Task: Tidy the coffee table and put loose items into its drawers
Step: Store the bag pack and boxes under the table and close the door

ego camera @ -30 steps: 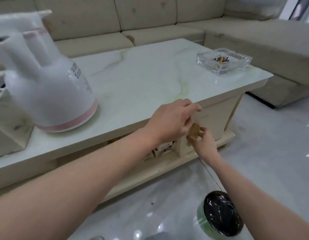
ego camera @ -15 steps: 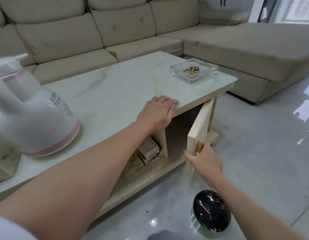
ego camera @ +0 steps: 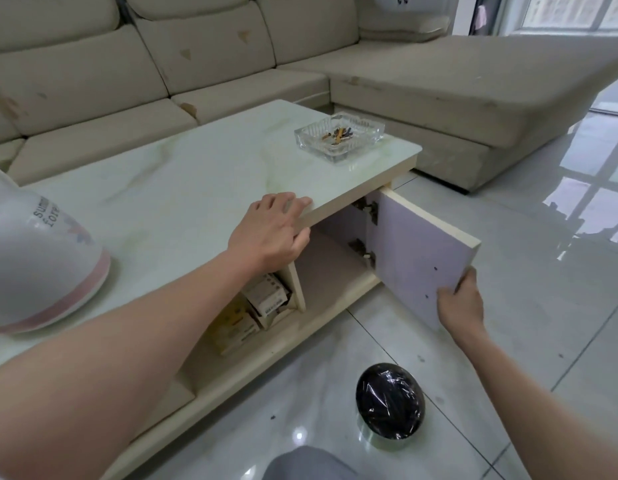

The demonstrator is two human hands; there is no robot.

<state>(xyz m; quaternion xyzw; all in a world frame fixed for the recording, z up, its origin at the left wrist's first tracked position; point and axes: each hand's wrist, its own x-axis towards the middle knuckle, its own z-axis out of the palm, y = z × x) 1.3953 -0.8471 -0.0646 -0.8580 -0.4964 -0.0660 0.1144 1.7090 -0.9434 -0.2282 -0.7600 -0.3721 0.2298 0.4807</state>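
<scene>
The coffee table (ego camera: 183,188) has a pale marble top. My left hand (ego camera: 269,230) rests on its front edge, fingers on top and thumb under the lip. My right hand (ego camera: 461,301) grips the free edge of the cabinet door (ego camera: 414,251), which stands swung wide open to the right. The compartment (ego camera: 330,268) behind the door looks bare. A glass ashtray (ego camera: 338,135) with cigarette butts sits at the table's right end. A white and pink thermos jug (ego camera: 41,261) stands on the left.
Several small boxes (ego camera: 255,306) lie on the open shelf under the tabletop, left of the compartment. A round bin with a black liner (ego camera: 390,410) stands on the tiled floor below my right arm. A beige sectional sofa (ego camera: 439,84) wraps behind and to the right.
The cabinet door has swung from shut to wide open, pulled by my right hand, which now holds its edge. My left hand settled on the table's front edge.
</scene>
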